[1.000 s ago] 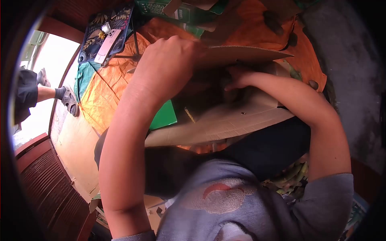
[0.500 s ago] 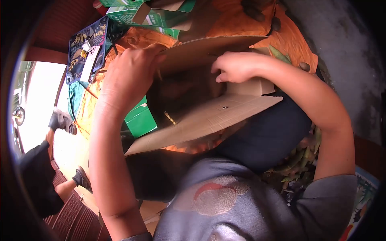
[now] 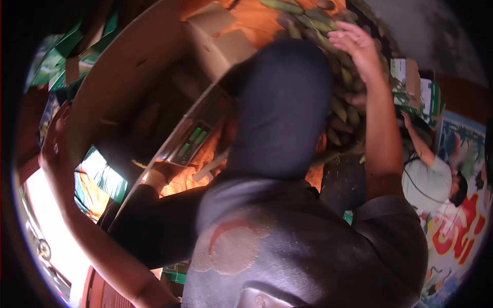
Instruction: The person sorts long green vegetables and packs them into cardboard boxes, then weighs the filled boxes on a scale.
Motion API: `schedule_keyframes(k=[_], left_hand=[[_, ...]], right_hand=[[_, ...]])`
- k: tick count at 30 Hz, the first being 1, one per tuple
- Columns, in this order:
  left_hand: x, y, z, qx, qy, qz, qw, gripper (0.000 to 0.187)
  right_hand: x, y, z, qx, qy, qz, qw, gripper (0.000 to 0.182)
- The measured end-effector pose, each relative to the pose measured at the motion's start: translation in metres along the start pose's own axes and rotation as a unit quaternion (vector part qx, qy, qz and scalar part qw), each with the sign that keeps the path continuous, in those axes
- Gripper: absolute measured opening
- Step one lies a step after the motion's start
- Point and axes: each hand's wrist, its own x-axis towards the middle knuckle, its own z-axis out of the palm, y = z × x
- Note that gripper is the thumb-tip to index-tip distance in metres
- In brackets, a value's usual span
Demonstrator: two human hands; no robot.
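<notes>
A large open cardboard box [image 3: 128, 56] stands at the upper left, its inside dark. My left hand [image 3: 56, 136] is beside the box's outer left side; its fingers are dim and blurred. Over a pile of long green and brown produce [image 3: 336, 110] at the upper right is my right hand [image 3: 357, 46], its fingers apart and holding nothing. A scale with a lit green display [image 3: 194, 139] shows behind the box's near edge. Small cardboard flaps [image 3: 226, 51] stick up at the box's right side.
My raised knee [image 3: 285, 102] stands between the box and the pile. Another person in a light shirt [image 3: 429, 182] is at the right, near stacked boxes [image 3: 416, 90]. Green cartons [image 3: 67, 61] are at the upper left, orange sheeting [image 3: 257, 23] at the top.
My right hand has left the box and moved right to the produce pile. The view has turned right, so the box appears farther left; the scale, more produce and another person now show.
</notes>
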Motion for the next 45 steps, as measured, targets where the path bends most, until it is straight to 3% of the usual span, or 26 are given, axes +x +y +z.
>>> schedule_keyframes(k=[5,10,12,14,15,18,21,23,27,30,33,36,39,42,45], left_hand=[[-0.004,-0.054,-0.015,-0.029,0.049,-0.026,0.998,0.053],[-0.023,-0.067,-0.036,0.069,0.153,-0.250,0.953,0.063],[-0.022,-0.053,-0.037,0.065,0.168,-0.251,0.951,0.066],[-0.022,-0.026,-0.035,0.018,0.148,-0.164,0.975,0.067],[-0.023,-0.028,-0.035,0.003,0.160,-0.167,0.973,0.067],[-0.031,-0.054,-0.041,-0.027,0.184,-0.162,0.969,0.069],[-0.040,-0.048,-0.044,-0.039,0.203,-0.191,0.960,0.069],[-0.046,-0.048,-0.048,-0.028,0.201,-0.204,0.958,0.069],[-0.055,-0.058,-0.061,-0.027,0.198,-0.219,0.955,0.072],[-0.055,-0.043,-0.059,-0.027,0.219,-0.245,0.944,0.072],[-0.056,-0.045,-0.062,-0.034,0.218,-0.246,0.944,0.072],[-0.054,-0.044,-0.063,-0.025,0.206,-0.243,0.948,0.071],[-0.049,-0.039,-0.061,-0.026,0.208,-0.251,0.945,0.071],[-0.046,-0.043,-0.058,-0.029,0.202,-0.239,0.949,0.070],[-0.041,-0.039,-0.054,-0.037,0.203,-0.240,0.949,0.070]], right_hand=[[-0.073,0.132,-0.024,0.002,0.093,0.204,0.975,0.029],[-0.135,0.257,-0.049,-0.014,0.106,0.306,0.946,0.031],[-0.161,0.333,-0.058,-0.101,0.085,0.337,0.932,0.031],[-0.179,0.352,-0.051,-0.212,0.069,0.391,0.893,0.036],[-0.185,0.360,-0.047,-0.266,0.060,0.415,0.868,0.039],[-0.198,0.410,-0.042,-0.242,-0.043,0.475,0.845,0.058],[-0.186,0.369,-0.028,-0.295,-0.091,0.533,0.788,0.077],[-0.195,0.402,-0.028,-0.275,-0.077,0.511,0.811,0.082],[-0.194,0.393,-0.016,-0.262,-0.039,0.475,0.839,0.081],[-0.182,0.384,0.007,-0.392,-0.039,0.565,0.725,0.095],[-0.192,0.387,0.031,-0.389,0.047,0.554,0.735,0.105],[-0.195,0.399,0.024,-0.302,0.028,0.561,0.770,0.106],[-0.176,0.338,0.022,-0.296,0.015,0.588,0.753,0.102],[-0.183,0.370,0.033,-0.351,0.045,0.573,0.739,0.093],[-0.204,0.380,0.030,-0.066,0.052,0.580,0.810,0.082]])
